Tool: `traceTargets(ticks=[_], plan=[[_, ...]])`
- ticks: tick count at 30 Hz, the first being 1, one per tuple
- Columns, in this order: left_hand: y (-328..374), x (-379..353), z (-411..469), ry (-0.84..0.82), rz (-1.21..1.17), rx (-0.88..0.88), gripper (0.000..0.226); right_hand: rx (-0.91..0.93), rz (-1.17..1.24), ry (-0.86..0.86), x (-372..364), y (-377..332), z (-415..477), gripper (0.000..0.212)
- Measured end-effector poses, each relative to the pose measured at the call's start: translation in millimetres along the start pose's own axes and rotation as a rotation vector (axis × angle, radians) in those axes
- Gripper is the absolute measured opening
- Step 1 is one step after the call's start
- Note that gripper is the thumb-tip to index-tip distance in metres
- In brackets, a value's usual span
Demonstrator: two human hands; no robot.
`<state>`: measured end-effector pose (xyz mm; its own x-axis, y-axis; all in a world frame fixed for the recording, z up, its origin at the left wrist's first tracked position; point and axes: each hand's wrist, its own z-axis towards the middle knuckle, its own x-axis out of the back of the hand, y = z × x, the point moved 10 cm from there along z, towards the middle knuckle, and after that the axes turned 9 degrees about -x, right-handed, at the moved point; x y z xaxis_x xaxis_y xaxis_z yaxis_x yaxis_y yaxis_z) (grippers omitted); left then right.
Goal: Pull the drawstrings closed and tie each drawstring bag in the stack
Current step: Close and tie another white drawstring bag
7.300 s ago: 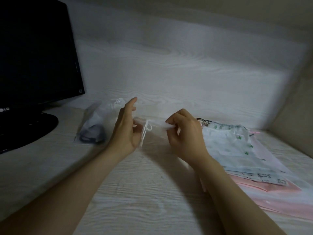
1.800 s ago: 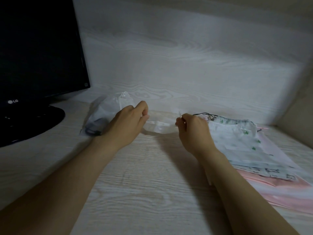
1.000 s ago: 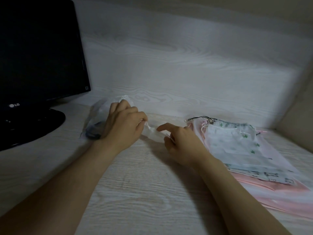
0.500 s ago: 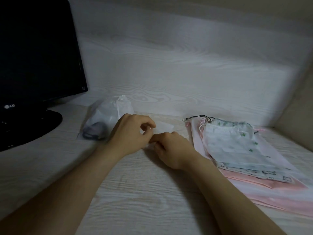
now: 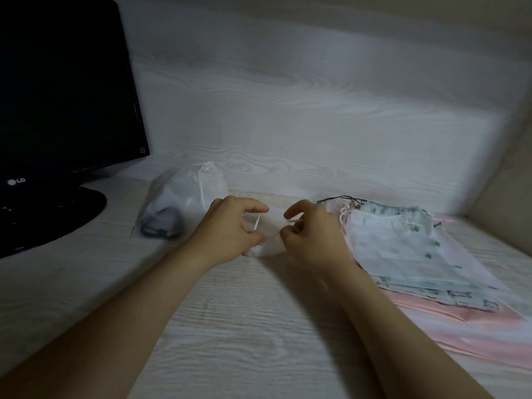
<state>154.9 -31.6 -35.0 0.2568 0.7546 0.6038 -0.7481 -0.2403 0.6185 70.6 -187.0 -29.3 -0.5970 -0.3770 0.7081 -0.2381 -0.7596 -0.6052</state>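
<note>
Black and glossy, a monitor (image 5: 57,96) stands at the far left of the pale wood-grain desk (image 5: 244,326). Just right of its base lies a tied translucent bag (image 5: 184,197) with something dark inside. In the middle, the left hand (image 5: 230,230) curls its fingers (image 5: 253,208) and pinches a thin white drawstring (image 5: 257,223). A small white bag (image 5: 269,244) sits on the desk between both hands. The right hand (image 5: 313,237) pinches the same cord's other end, its forefinger lifted. To the right, touching that wrist, lies the stack (image 5: 403,249) of flat bags: white with green prints on top, pink beneath.
</note>
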Motion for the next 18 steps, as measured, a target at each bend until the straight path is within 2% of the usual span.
traceTargets(ticks=[3,9,12,16,18], plan=[[-1.2,-3.7,1.6,-0.060,0.107,-0.012,0.064,0.030,-0.023,0.079,5.8,3.5,4.9,0.020],[23.9,-7.8,4.8,-0.075,0.250,-0.180,0.074,0.061,-0.271,0.171,7.7,0.2,6.6,0.018],[20.8,-9.9,5.8,-0.081,0.196,-0.168,0.075,0.080,-0.194,0.140,12.6,-4.3,2.3,0.019],[16.1,-15.4,4.3,-0.082,-0.023,-0.084,0.075,0.048,-0.028,0.088,9.7,-8.7,-0.7,0.018],[13.0,-17.1,3.7,-0.070,-0.123,-0.048,0.077,0.040,0.074,0.073,7.4,-11.9,-1.1,0.024]])
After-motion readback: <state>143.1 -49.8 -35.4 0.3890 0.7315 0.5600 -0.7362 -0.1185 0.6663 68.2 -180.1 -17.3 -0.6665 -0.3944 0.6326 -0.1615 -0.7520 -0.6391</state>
